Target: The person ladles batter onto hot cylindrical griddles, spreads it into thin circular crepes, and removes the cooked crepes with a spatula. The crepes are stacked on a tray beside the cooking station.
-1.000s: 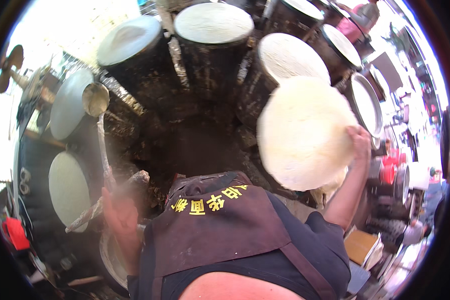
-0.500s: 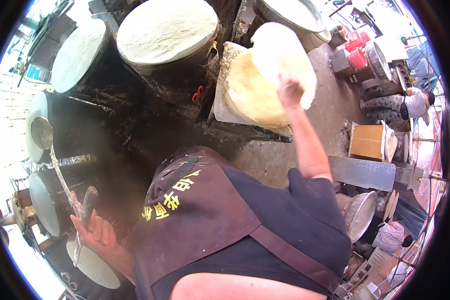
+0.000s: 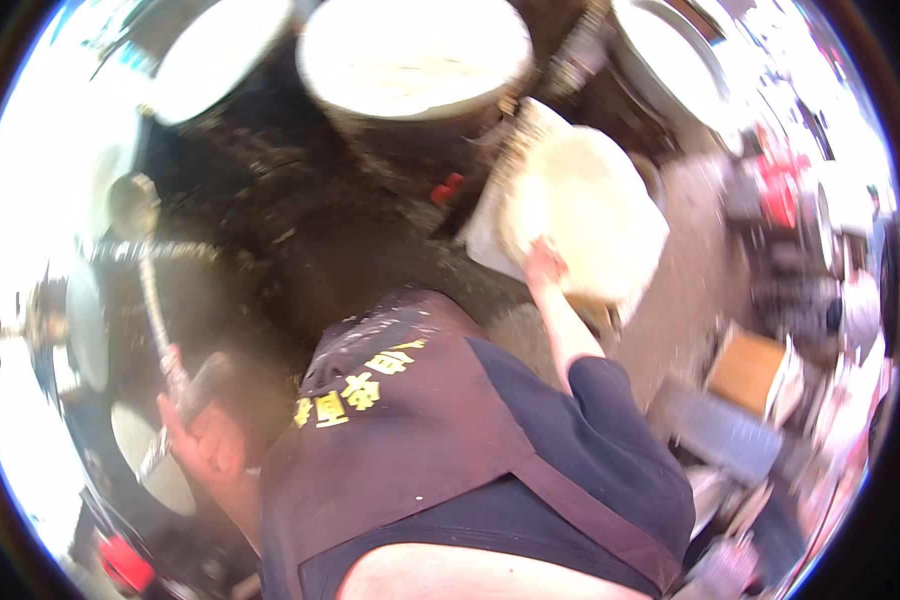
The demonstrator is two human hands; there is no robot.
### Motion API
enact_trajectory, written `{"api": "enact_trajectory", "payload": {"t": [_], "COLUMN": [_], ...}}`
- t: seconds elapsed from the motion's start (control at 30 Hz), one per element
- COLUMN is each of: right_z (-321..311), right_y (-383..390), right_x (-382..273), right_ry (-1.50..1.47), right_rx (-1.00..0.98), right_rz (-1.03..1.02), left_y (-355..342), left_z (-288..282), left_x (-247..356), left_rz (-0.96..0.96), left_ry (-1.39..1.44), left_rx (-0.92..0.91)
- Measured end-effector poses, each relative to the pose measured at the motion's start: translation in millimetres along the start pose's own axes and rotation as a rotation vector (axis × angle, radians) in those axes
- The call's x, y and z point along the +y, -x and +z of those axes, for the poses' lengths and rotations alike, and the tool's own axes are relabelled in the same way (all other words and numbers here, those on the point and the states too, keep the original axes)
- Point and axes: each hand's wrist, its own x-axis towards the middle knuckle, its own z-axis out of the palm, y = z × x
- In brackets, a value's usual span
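My left hand [image 3: 210,442], at the lower left, is closed around a long-handled ladle [image 3: 133,205] with its bowl pointing away from me. A short, thick grey stick [image 3: 206,383] lies in the same grip beside the handle. My right hand [image 3: 545,263] is on the near left edge of a stack of thin, pale, round sheets like flatbreads [image 3: 590,205]. Motion blur smears its fingers, so their grip on the top sheet is unclear. Under the stack, a pale board or cloth [image 3: 492,232] shows at the left.
Dark drums with round, whitish tops stand ahead, including a large one [image 3: 410,60] and another [image 3: 220,55] to its left. Red scissor-like handles [image 3: 448,188] hang by the large drum. Right of the stack are a red container [image 3: 778,195] and an orange-brown box [image 3: 748,368].
The pale sheet raised in my right hand now lies over the stack. That hand has come nearer, to the stack's near left edge. My view has turned; the left hand keeps the ladle.
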Motion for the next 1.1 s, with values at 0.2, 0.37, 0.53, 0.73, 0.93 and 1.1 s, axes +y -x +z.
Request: {"api": "enact_trajectory", "payload": {"t": [0.2, 0.37, 0.53, 0.73, 0.93, 1.1], "right_z": [-98.8, -141.1, -249.1, -282.4, -250.1, -230.6], "right_y": [-35.8, -54.0, 24.0, 162.5, 202.8, 207.2], "right_x": [-64.9, -204.1, -406.9, -490.2, -502.2, -505.0], "right_ry": [0.012, -0.633, -0.891, -0.571, -0.823, -0.786], "right_rx": [-0.220, -0.448, -0.902, -1.150, -1.301, -1.733], "right_rz": [-0.115, -0.522, -1.197, -1.929, -1.815, -1.064], "left_y": [2.4, -1.2, -3.4, 41.3, 109.9, 190.5], "left_z": [-74.6, -98.6, -111.4, -141.6, -180.3, -262.6], "left_x": [18.1, 7.0, 1.0, 2.9, 2.0, -16.4], "left_rz": [0.047, 0.046, 0.087, 0.241, 0.662, 0.910], "left_ry": [0.011, -0.139, -0.202, -0.240, -0.254, -0.265], "left_rx": [0.042, 0.273, 0.273, 0.538, 0.379, 0.709]}}
